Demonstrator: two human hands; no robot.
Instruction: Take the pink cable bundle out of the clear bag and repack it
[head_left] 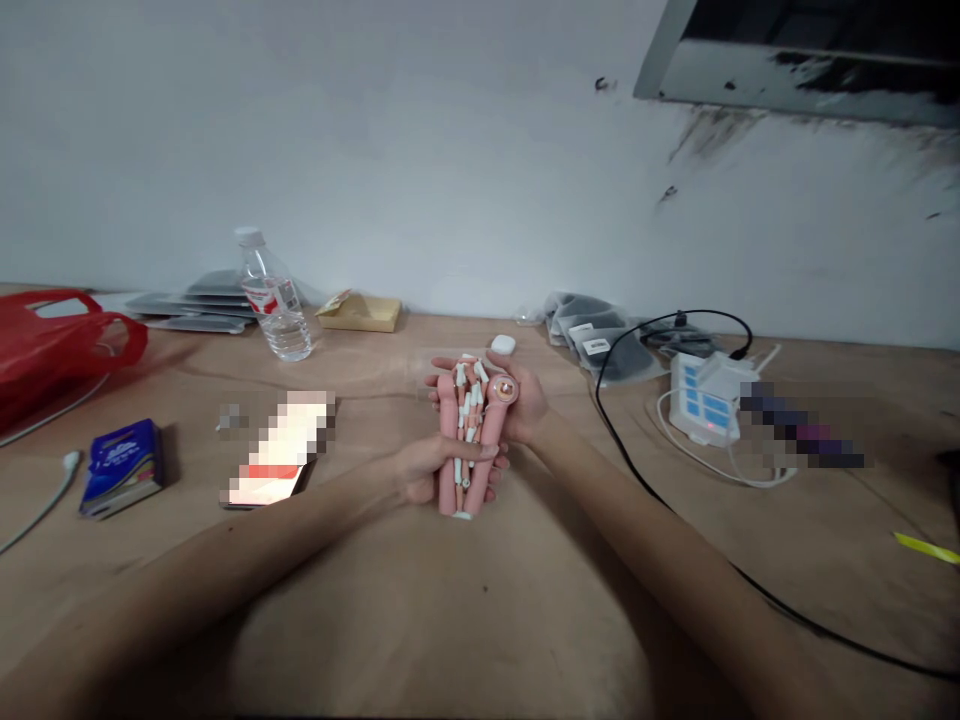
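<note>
Both hands hold a folded beaded jump rope (pixel 469 405) above the middle of the table. Its two pink handles lie side by side, slightly apart at the far end, with white and pinkish-brown bead segments bunched between them. One handle (pixel 491 430) shows a round, shiny cap at its far end. My left hand (pixel 421 468) grips the near half, its thumb laid across the handles. From beneath and the right side, my right hand (pixel 529 400) cups the far half, fingertips showing beyond the left handle. Parts of the fingers under the bundle are hidden.
On the left are a red plastic bag (pixel 56 345), a blue tissue pack (pixel 124 465), a phone (pixel 281 450) and a water bottle (pixel 276 305). A shallow box (pixel 364 312) and grey packets (pixel 596 335) lie near the wall. A power strip (pixel 701 400) with a black cable (pixel 630 460) is right.
</note>
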